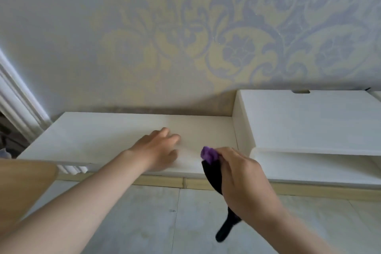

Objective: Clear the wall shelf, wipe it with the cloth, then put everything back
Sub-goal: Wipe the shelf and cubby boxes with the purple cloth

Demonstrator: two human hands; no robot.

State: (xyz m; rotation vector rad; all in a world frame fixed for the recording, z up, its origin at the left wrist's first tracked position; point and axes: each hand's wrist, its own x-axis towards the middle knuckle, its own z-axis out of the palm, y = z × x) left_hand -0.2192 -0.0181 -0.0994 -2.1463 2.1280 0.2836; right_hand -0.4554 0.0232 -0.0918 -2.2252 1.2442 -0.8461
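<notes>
Wallpapered wall (82, 27) was seen behind. On the white shelf (92, 130) nothing was seen standing; a raised white box (309, 121) adjoined at right. Left hand (158, 150) was rested on the shelf top, fingers loose, nothing held. Right hand (241, 179) was clenched round a black handled item (212, 175) plus a purple wad (208, 153), held at the shelf's front edge. Whether the wad was the cloth could not be told. Step judged: wipe or put-back. Next: the wad to be freed for wiping, or the item set down flat.

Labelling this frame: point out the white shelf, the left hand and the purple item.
white shelf (103, 130): head view, bare top surface.
left hand (156, 148): head view, back of hand.
purple item (208, 153): head view, its bunched top.
</notes>
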